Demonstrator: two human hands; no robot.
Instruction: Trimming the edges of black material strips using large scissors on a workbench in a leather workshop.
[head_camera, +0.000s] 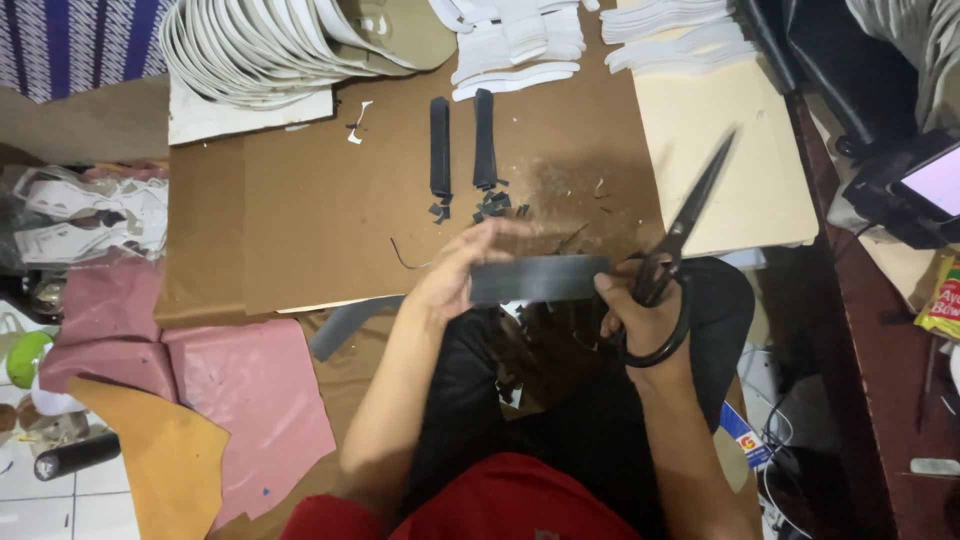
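Grey strip of leather-like material is stretched level between both hands, just over the person's lap at the near edge of the worktop. The left hand grips it at its 9 o'clock end, thumb and fingers clamped around the strip with the fingertips curled over the top. The right hand pinches the 3 o'clock end with its thumb, while its fingers are threaded through the loops of black scissors, clenched on the handles; the blades are closed, or nearly so, and point toward 1 o'clock. A longer grey tail of the same kind of material hangs off toward 8 o'clock below the left wrist.

Brown cardboard covers the worktop. At 12 o'clock from the hands lie two black straps side by side, with small black offcuts scattered at their near ends. Farther up at 11 o'clock sits a fanned stack of white sole-shaped pieces, and more white cut shapes lie at 12 o'clock. A cream sheet lies at 2 o'clock. Pink sheets and a tan one lie on the floor at 8 o'clock.
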